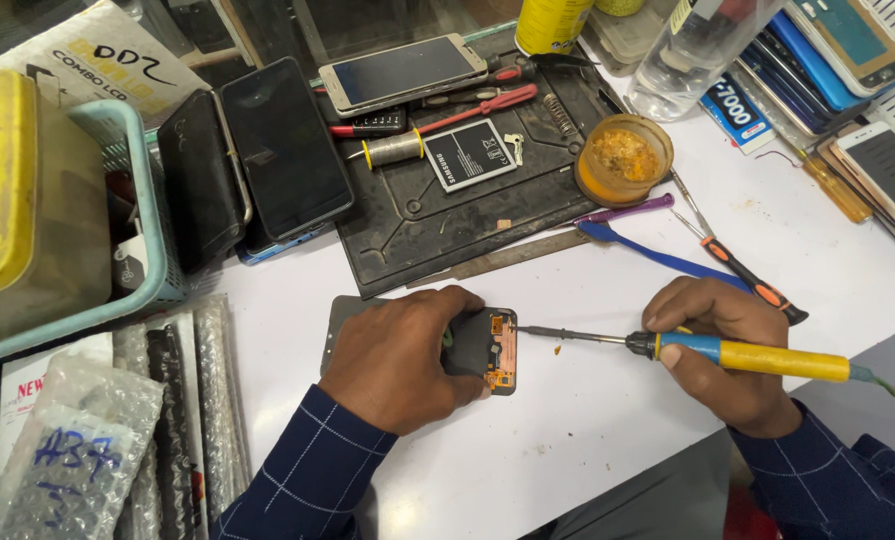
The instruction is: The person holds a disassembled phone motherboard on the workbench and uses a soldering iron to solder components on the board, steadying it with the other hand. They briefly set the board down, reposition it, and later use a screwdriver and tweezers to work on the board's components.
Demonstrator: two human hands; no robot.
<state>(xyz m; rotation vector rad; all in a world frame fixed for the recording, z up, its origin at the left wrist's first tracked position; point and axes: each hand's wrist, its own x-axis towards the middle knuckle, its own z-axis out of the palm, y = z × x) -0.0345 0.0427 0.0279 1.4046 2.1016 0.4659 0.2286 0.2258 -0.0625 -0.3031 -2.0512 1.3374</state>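
1. On a smooth white table (587, 420), a person's left hand (399, 362) lies palm-down with fingers curled, pressing a flat, dark phone display panel (487, 348) against the surface; orange flex film shows at the panel's right end.
2. The right hand (722, 352) is closed round one soldering iron (737, 352) with a blue-and-yellow plastic handle; its thin metal tip meets the panel's orange edge.
3. Behind the panel lies a black, scuffed rubber work mat (437, 225), carrying one grey rectangular battery (470, 154), two red-handled screwdrivers (477, 105) and one pale, glossy phone (402, 72).
4. Right of the mat stands one round amber flux tin (623, 160), its paste crusty and yellow.
5. Between the tin and the right hand lie one blue plastic pry tool (657, 255) and one orange-and-black screwdriver (742, 270).
6. Left of the mat rest two black phones (282, 150) and a pale blue plastic basket (152, 200).
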